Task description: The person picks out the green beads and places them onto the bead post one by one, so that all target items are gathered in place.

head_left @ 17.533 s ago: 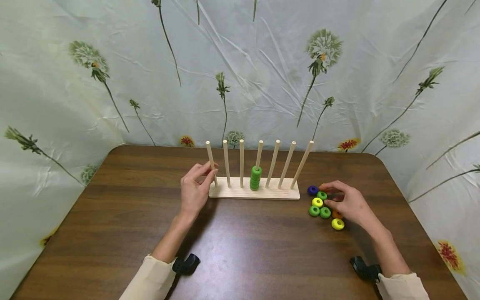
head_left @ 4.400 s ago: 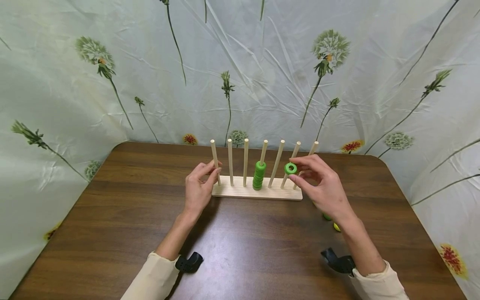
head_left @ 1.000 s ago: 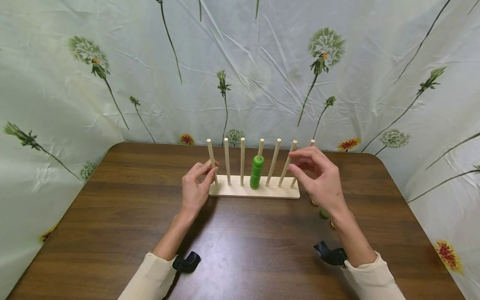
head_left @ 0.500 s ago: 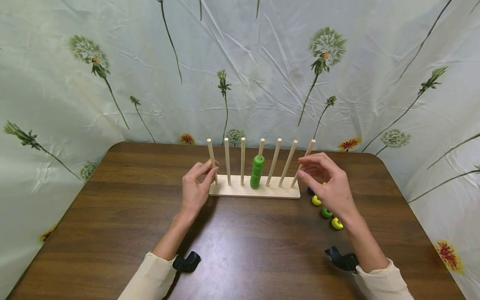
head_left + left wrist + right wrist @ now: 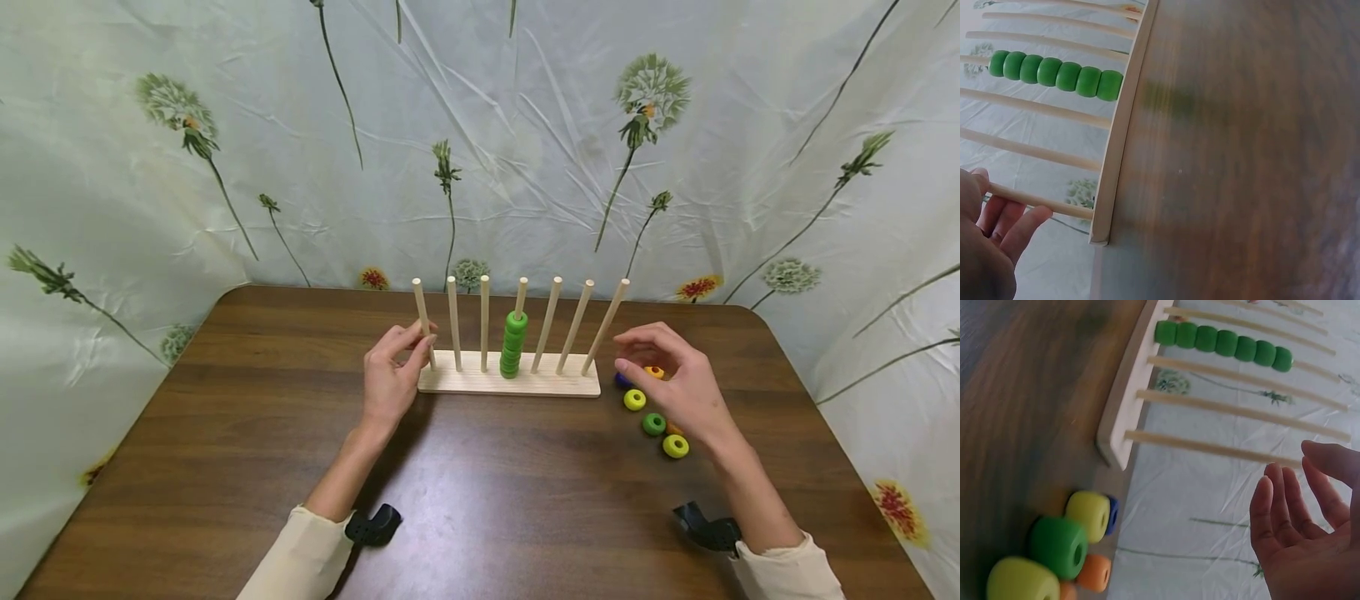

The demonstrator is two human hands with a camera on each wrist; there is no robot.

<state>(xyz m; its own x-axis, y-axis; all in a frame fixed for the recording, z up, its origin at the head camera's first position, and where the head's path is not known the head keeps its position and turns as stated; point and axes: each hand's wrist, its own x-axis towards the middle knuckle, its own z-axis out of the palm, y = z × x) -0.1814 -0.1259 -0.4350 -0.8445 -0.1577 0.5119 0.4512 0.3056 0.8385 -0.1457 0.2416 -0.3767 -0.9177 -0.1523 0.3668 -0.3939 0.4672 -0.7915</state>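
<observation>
A pale wooden base (image 5: 465, 381) bears a row of several upright pegs. On the middle peg sits a stack of green beads (image 5: 513, 346), also seen in both wrist views. My left hand (image 5: 392, 375) pinches the leftmost peg (image 5: 1060, 206) between thumb and fingers. To the right of the base hovers my right hand (image 5: 684, 390), fingers loosely bent, holding nothing. Below and around it lie loose beads: a blue bead (image 5: 622, 379), a yellow bead (image 5: 634, 400), a green bead (image 5: 1058, 547), another yellow bead (image 5: 676, 447) and orange beads (image 5: 1094, 572), partly hidden by the hand.
Everything stands on a dark brown wooden table (image 5: 480, 483). Behind and beside it hangs a pale curtain (image 5: 300, 167) with dandelion prints. Each wrist wears a black strap with a camera (image 5: 375, 527).
The green stack has grown since the earliest frame, and fewer green beads lie loose. During the last second my right hand moved rightward from the pegs toward the loose beads. My left hand stayed put.
</observation>
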